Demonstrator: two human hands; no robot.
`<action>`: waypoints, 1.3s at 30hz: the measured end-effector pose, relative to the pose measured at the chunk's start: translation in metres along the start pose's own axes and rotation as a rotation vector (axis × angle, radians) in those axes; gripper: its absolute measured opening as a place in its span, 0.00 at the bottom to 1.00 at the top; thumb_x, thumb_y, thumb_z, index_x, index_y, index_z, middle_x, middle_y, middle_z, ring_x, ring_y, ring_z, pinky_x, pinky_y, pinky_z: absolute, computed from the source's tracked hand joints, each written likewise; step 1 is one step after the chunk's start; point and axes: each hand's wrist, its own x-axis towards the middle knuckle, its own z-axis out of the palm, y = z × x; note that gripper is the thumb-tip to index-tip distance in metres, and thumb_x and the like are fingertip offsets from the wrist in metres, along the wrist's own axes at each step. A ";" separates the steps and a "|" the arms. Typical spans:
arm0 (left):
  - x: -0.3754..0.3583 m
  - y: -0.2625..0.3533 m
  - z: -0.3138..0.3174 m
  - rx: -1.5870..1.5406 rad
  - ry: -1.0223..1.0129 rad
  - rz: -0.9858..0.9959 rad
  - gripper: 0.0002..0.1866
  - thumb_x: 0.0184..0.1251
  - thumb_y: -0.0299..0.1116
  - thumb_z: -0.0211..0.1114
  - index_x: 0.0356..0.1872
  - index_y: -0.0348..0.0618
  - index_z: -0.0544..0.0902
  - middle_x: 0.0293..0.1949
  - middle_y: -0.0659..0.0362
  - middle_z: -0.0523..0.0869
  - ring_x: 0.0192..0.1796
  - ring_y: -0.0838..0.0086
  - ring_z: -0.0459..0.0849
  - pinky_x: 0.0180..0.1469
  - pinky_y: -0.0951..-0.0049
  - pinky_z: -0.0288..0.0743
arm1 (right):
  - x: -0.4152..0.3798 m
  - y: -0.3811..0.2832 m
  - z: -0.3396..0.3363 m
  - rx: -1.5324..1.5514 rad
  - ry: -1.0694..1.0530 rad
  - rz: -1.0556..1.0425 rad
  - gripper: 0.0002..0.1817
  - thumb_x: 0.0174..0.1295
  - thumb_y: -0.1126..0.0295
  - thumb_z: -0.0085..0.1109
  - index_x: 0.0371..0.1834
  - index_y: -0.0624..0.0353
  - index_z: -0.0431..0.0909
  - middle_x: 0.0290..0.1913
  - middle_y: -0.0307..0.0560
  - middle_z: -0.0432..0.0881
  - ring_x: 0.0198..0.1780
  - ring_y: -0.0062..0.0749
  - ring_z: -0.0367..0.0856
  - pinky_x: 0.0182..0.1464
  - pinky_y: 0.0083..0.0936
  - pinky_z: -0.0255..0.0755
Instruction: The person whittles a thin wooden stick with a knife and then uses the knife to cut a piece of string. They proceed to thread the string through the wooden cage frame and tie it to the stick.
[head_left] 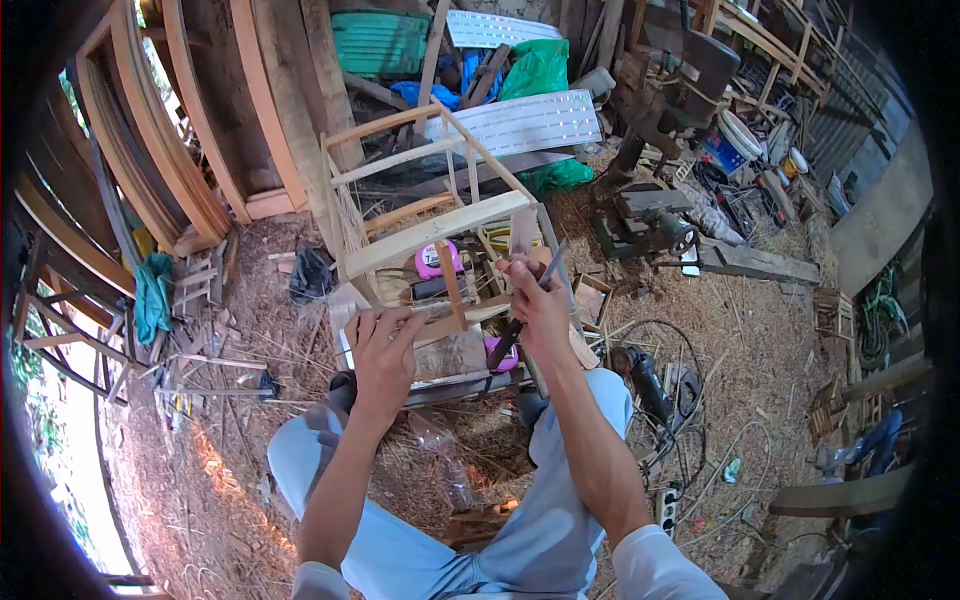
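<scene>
My right hand is closed around a long narrow tool with a dark handle and a thin grey blade pointing up and away; its exact kind is unclear. My left hand lies palm down, fingers apart, at the near left of a wooden frame. Its fingertips are at the left end of a pale wooden strip that runs across toward the right hand. A short brown stick crosses this strip. Beyond it sits a pink tape measure, and another pink tape measure is beside the tool handle.
A black power tool with a cable lies on the shavings at right, near a power strip. A bench drill stands at back right. Curved wooden pieces lean at left. A dark bag lies left of the frame.
</scene>
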 end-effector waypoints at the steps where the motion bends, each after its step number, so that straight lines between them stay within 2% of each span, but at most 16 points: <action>1: 0.000 -0.001 0.002 -0.017 -0.008 0.002 0.16 0.46 0.20 0.61 0.38 0.48 0.83 0.36 0.63 0.79 0.43 0.66 0.74 0.50 0.64 0.62 | -0.003 0.002 0.002 -0.152 0.017 -0.063 0.10 0.61 0.66 0.61 0.40 0.59 0.78 0.34 0.40 0.84 0.15 0.08 0.57 0.15 0.09 0.48; 2: -0.001 0.000 0.003 -0.023 -0.005 -0.010 0.16 0.46 0.20 0.61 0.38 0.48 0.83 0.36 0.63 0.79 0.43 0.66 0.74 0.50 0.64 0.62 | -0.006 0.005 0.005 -0.303 0.032 -0.130 0.12 0.61 0.67 0.60 0.43 0.63 0.78 0.32 0.39 0.84 0.15 0.08 0.57 0.16 0.10 0.49; 4: 0.001 0.003 0.004 -0.079 -0.051 -0.047 0.16 0.45 0.20 0.62 0.39 0.47 0.84 0.36 0.60 0.79 0.43 0.65 0.75 0.50 0.62 0.63 | -0.009 0.007 0.007 -0.332 0.046 -0.143 0.12 0.62 0.69 0.58 0.45 0.64 0.78 0.33 0.40 0.84 0.16 0.07 0.57 0.16 0.10 0.49; 7: 0.004 0.002 0.003 -0.056 -0.055 0.007 0.17 0.44 0.21 0.62 0.39 0.48 0.84 0.36 0.61 0.79 0.43 0.66 0.75 0.49 0.62 0.62 | -0.010 0.006 0.004 -0.180 0.015 -0.060 0.12 0.63 0.68 0.58 0.45 0.64 0.77 0.36 0.43 0.84 0.16 0.08 0.57 0.16 0.10 0.49; 9: 0.006 0.004 0.000 -0.045 -0.070 0.004 0.17 0.45 0.21 0.62 0.39 0.48 0.84 0.36 0.61 0.79 0.44 0.66 0.75 0.50 0.62 0.62 | -0.009 0.001 0.000 0.052 -0.044 0.061 0.12 0.62 0.68 0.57 0.47 0.61 0.76 0.36 0.45 0.84 0.14 0.10 0.57 0.15 0.09 0.49; 10: 0.006 0.004 -0.001 -0.035 -0.086 0.007 0.16 0.45 0.22 0.62 0.39 0.49 0.84 0.36 0.61 0.80 0.44 0.66 0.75 0.50 0.62 0.61 | -0.007 0.002 -0.001 0.046 -0.045 0.068 0.12 0.62 0.68 0.57 0.47 0.61 0.76 0.36 0.45 0.84 0.14 0.10 0.57 0.15 0.09 0.49; 14: 0.000 0.009 -0.001 0.066 -0.030 -0.011 0.16 0.47 0.22 0.63 0.39 0.51 0.84 0.38 0.62 0.80 0.45 0.66 0.74 0.52 0.62 0.59 | -0.004 0.005 -0.003 -0.031 -0.009 0.116 0.11 0.63 0.67 0.58 0.44 0.60 0.76 0.36 0.46 0.84 0.14 0.10 0.56 0.15 0.10 0.49; 16: -0.001 0.008 -0.002 0.114 0.054 -0.109 0.15 0.47 0.23 0.65 0.38 0.52 0.84 0.39 0.63 0.79 0.45 0.66 0.73 0.52 0.61 0.57 | -0.005 0.006 -0.002 -0.036 0.033 0.126 0.10 0.63 0.66 0.58 0.42 0.61 0.76 0.36 0.46 0.84 0.15 0.09 0.57 0.15 0.11 0.49; 22: -0.006 0.003 -0.002 0.152 0.137 -0.209 0.13 0.47 0.27 0.67 0.34 0.60 0.84 0.40 0.63 0.71 0.45 0.65 0.67 0.48 0.61 0.54 | -0.003 0.010 0.003 -0.057 -0.048 0.161 0.10 0.61 0.64 0.60 0.37 0.59 0.75 0.33 0.46 0.84 0.13 0.10 0.57 0.14 0.11 0.49; 26: -0.010 0.002 0.002 0.142 0.148 -0.213 0.13 0.48 0.27 0.67 0.34 0.60 0.84 0.41 0.61 0.69 0.44 0.63 0.65 0.46 0.60 0.53 | 0.000 0.013 0.004 -0.048 -0.010 0.180 0.11 0.61 0.63 0.61 0.36 0.59 0.75 0.34 0.46 0.85 0.13 0.10 0.57 0.14 0.11 0.50; 28: -0.008 0.003 0.000 0.171 0.099 -0.241 0.09 0.51 0.28 0.68 0.34 0.53 0.86 0.39 0.57 0.69 0.45 0.62 0.66 0.47 0.61 0.54 | 0.000 0.014 0.004 -0.057 -0.005 0.178 0.11 0.61 0.63 0.61 0.37 0.60 0.75 0.35 0.46 0.85 0.13 0.10 0.57 0.14 0.11 0.50; 31: -0.009 0.000 0.003 0.123 0.113 -0.281 0.07 0.52 0.29 0.68 0.34 0.52 0.86 0.39 0.56 0.68 0.45 0.62 0.66 0.47 0.62 0.54 | 0.002 0.016 0.003 -0.060 -0.008 0.202 0.13 0.61 0.62 0.61 0.38 0.61 0.75 0.36 0.46 0.85 0.13 0.10 0.57 0.14 0.11 0.50; 32: -0.010 -0.001 0.005 0.124 0.106 -0.277 0.07 0.52 0.29 0.68 0.34 0.52 0.86 0.39 0.56 0.68 0.45 0.62 0.66 0.47 0.62 0.54 | 0.004 0.017 0.003 -0.058 -0.021 0.198 0.13 0.61 0.62 0.61 0.39 0.62 0.75 0.36 0.46 0.85 0.13 0.10 0.57 0.14 0.11 0.50; 34: -0.012 -0.004 0.006 0.122 0.128 -0.255 0.15 0.47 0.24 0.68 0.36 0.58 0.86 0.41 0.57 0.68 0.43 0.60 0.64 0.44 0.59 0.54 | 0.003 0.018 0.001 -0.051 -0.029 0.197 0.14 0.61 0.62 0.61 0.39 0.62 0.75 0.36 0.46 0.85 0.13 0.10 0.56 0.14 0.11 0.50; 38: -0.010 -0.001 0.006 0.128 0.132 -0.252 0.15 0.47 0.24 0.68 0.37 0.58 0.86 0.42 0.57 0.67 0.43 0.60 0.64 0.44 0.59 0.54 | 0.002 0.016 0.003 -0.051 -0.033 0.195 0.13 0.61 0.62 0.60 0.39 0.62 0.75 0.36 0.46 0.85 0.14 0.10 0.56 0.15 0.11 0.51; 39: -0.009 0.003 0.004 0.131 0.112 -0.277 0.11 0.50 0.26 0.67 0.36 0.55 0.86 0.41 0.56 0.68 0.45 0.61 0.64 0.47 0.61 0.54 | 0.001 0.014 0.003 -0.058 -0.033 0.195 0.13 0.61 0.62 0.59 0.39 0.61 0.75 0.36 0.46 0.85 0.15 0.10 0.57 0.16 0.11 0.51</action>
